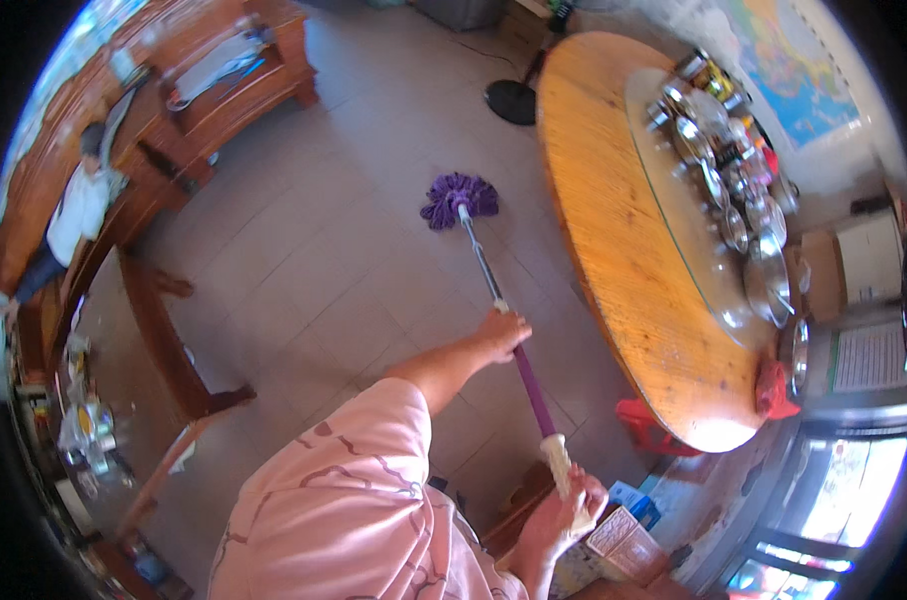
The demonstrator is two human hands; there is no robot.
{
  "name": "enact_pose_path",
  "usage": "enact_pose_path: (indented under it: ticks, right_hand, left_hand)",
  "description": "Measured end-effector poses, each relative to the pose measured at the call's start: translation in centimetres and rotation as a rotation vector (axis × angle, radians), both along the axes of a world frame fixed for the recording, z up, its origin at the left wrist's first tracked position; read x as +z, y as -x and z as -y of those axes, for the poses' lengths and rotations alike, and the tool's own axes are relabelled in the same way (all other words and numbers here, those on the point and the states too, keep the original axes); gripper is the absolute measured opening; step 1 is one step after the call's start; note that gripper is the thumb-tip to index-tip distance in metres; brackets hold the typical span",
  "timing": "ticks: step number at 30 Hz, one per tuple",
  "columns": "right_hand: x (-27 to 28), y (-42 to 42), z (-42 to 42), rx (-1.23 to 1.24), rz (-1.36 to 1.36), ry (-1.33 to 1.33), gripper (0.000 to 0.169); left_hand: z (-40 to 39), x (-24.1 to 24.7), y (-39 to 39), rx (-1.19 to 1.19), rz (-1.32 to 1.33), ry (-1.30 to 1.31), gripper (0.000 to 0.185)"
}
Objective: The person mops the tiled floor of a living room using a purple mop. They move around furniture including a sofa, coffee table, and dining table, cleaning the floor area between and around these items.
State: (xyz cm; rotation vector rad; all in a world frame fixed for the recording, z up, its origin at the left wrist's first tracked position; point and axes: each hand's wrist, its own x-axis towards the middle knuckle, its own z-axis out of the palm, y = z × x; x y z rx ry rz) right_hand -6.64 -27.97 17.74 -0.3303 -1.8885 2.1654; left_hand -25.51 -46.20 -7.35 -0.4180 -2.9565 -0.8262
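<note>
A mop with a purple and metal handle (531,390) runs from lower right up to the middle of the view. Its purple strand head (459,201) rests on the tiled floor (333,255). Around the middle of the handle, just below the metal section, my left hand (503,335) is closed. Lower down, my right hand (585,501) grips the pale ridged grip (558,457) near the handle's end. The sleeve over the left arm is pink.
An oval wooden table (596,195) with metal bowls and jars stands right of the mop. A red plastic stool (648,427) is under its near end. Wooden furniture (228,112) lines the left, where a person (82,206) reclines. A black round stand base (511,102) is ahead.
</note>
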Motion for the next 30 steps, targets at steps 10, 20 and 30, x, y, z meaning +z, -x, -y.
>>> enact_pose_path:
  ticks: [10,20,30]
  right_hand:
    - [6.0,-9.2,-12.7,-0.162,-0.122,-0.05,0.009]
    - [5.6,-8.0,-25.5,-0.356,-0.379,-0.438,0.012]
    - [1.6,5.5,-5.2,0.242,-0.093,-0.066,0.021]
  left_hand:
    - [-14.9,7.3,-18.4,-0.374,0.037,-0.216,0.028]
    - [-16.6,8.9,-20.1,-0.613,0.257,-0.354,0.037]
    - [6.9,0.2,-15.0,0.121,0.045,-0.459,0.022]
